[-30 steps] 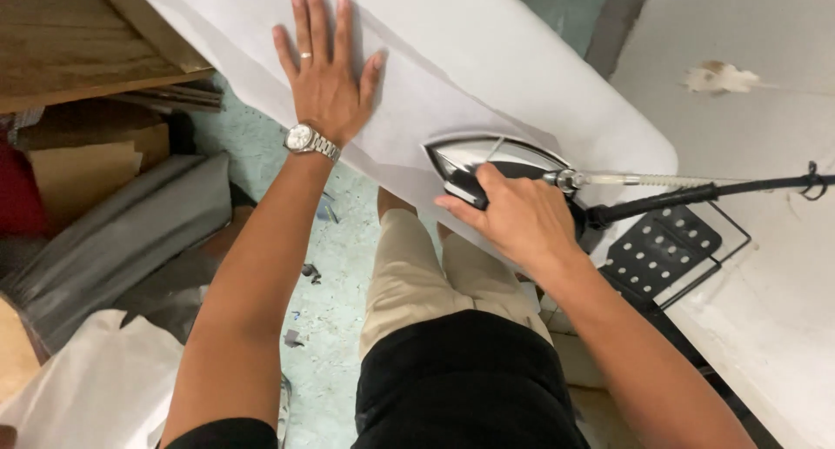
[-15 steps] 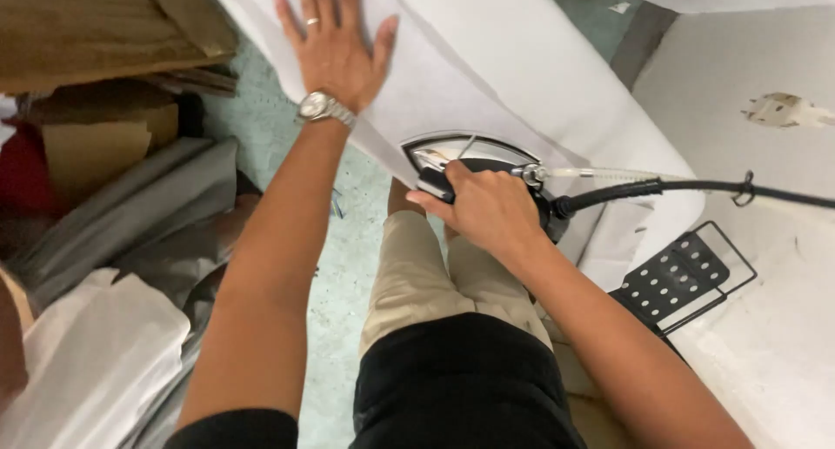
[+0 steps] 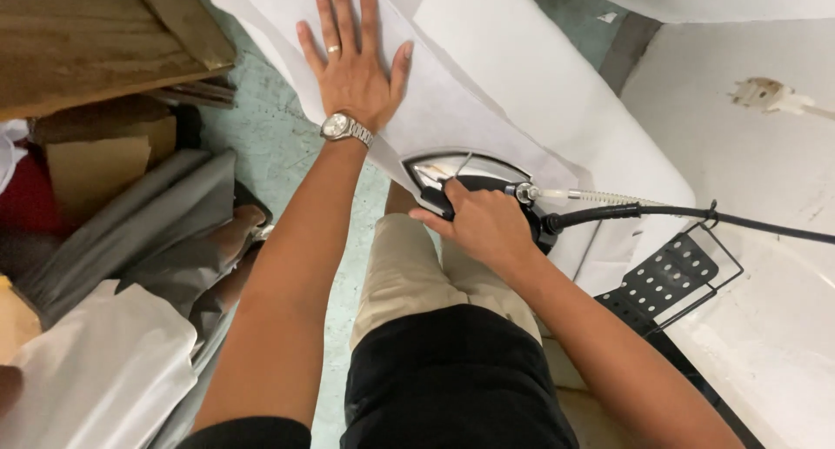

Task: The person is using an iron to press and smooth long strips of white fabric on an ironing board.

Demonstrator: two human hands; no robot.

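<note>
Iron (image 3: pixel 474 172), long axis pointing left, gripped by right hand (image 3: pixel 487 227).

So the cloth (image 3: pixel 487 75) is spread over the ironing board (image 3: pixel 635 166), running from top left down to the right. Left hand (image 3: pixel 355 62) lies flat on the cloth up top, and the iron (image 3: pixel 470 175) sits on it just below, near the board's edge, with the right hand (image 3: pixel 483 223) on its handle. The hose and cord (image 3: pixel 696 211) run off right. A perforated iron rest (image 3: pixel 665 275) sits lower right, boxes (image 3: pixel 96 58) and piled fabric (image 3: pixel 113 240) on the floor (image 3: pixel 287 145) to the left.
</note>
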